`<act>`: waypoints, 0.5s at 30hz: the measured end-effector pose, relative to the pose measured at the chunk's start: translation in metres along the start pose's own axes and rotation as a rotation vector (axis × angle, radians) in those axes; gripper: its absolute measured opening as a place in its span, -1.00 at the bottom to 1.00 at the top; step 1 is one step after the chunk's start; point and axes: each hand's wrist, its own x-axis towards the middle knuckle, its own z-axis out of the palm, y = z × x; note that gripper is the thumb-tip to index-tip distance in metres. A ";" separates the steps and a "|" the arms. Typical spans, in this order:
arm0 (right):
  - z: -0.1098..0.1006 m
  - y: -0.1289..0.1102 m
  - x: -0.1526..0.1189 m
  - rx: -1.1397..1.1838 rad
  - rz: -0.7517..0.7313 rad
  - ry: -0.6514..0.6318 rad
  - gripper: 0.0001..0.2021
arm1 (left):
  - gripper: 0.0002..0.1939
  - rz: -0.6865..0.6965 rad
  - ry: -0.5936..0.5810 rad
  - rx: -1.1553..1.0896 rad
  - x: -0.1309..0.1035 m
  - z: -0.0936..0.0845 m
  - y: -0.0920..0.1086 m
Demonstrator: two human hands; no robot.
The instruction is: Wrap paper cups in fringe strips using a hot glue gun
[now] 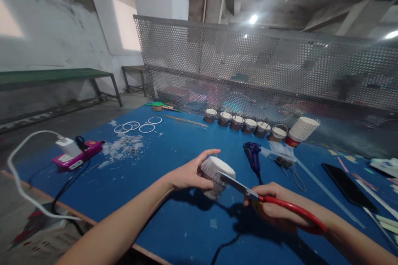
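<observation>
right hand (275,209) grips red scissors (267,198) | left hand (189,174) clasps paper cup (216,174), forearms converging

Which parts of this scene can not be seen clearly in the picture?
- Head view: the cup side is partly hidden by the left hand.
- The scissors handle is partly covered by the right hand.
- Things behind the mesh screen are blurred.
</observation>
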 end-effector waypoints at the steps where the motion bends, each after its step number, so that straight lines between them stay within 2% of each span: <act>1: 0.001 0.000 0.001 0.015 0.005 0.001 -0.33 | -0.03 0.003 0.004 -0.009 0.000 0.000 0.000; 7: -0.001 0.003 -0.004 0.052 0.026 -0.009 -0.31 | -0.03 0.051 0.040 -0.082 0.002 0.002 -0.002; 15: 0.000 0.012 -0.005 -0.012 -0.022 0.014 -0.32 | -0.04 0.033 0.048 -0.100 0.002 0.004 0.000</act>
